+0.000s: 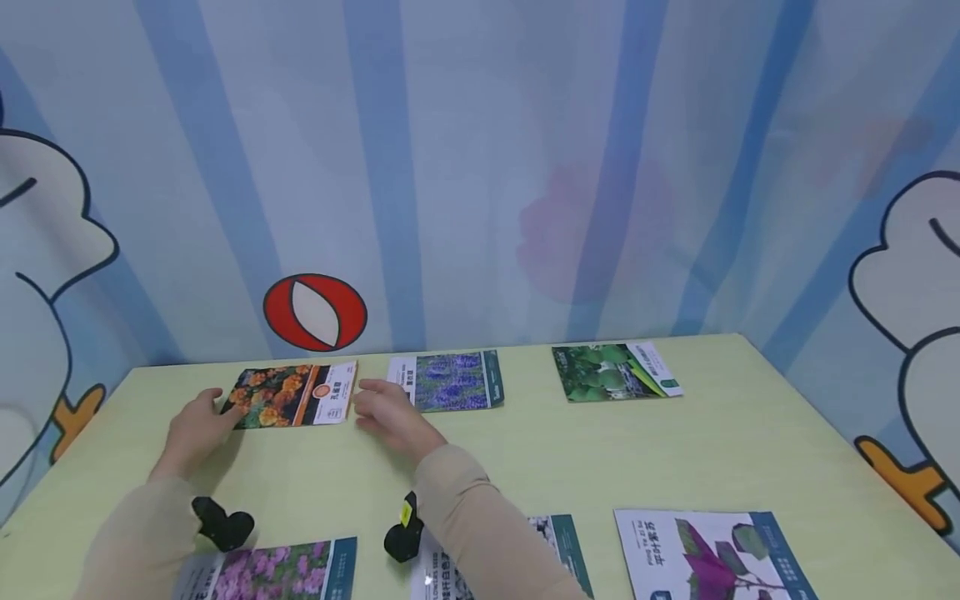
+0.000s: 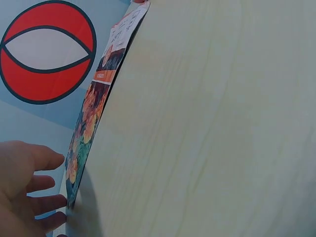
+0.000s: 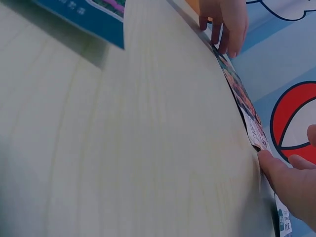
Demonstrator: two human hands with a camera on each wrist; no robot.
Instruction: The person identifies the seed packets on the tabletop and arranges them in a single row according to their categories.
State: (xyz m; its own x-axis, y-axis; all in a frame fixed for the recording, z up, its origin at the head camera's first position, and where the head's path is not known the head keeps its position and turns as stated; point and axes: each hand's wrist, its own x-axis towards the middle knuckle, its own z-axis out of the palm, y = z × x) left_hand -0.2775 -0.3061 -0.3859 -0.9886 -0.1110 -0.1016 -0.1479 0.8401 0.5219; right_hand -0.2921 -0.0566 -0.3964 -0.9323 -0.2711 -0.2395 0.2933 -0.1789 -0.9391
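Two hands frame an orange-flower seed packet [image 1: 294,395] at the far edge of a pale green worktop [image 1: 675,450].

The left hand [image 1: 197,427] touches the packet's left end with fingers relaxed and spread, while the right hand [image 1: 390,414] rests at its right, white-labelled end, fingers loosely extended; whether either hand actually pinches the packet is hard to tell from the wrist views, where only fingertips meet its edges. The packet lies flat just below a red-and-white ball [image 1: 315,312] printed on the striped backdrop. To the packet's right sit a purple-flower packet [image 1: 450,380], partly behind the right hand, and, farther along, a green-leaf packet [image 1: 611,371]. Nearer the camera than the packet lie a pink-flower packet [image 1: 285,571] and a purple-leaf packet [image 1: 712,554].
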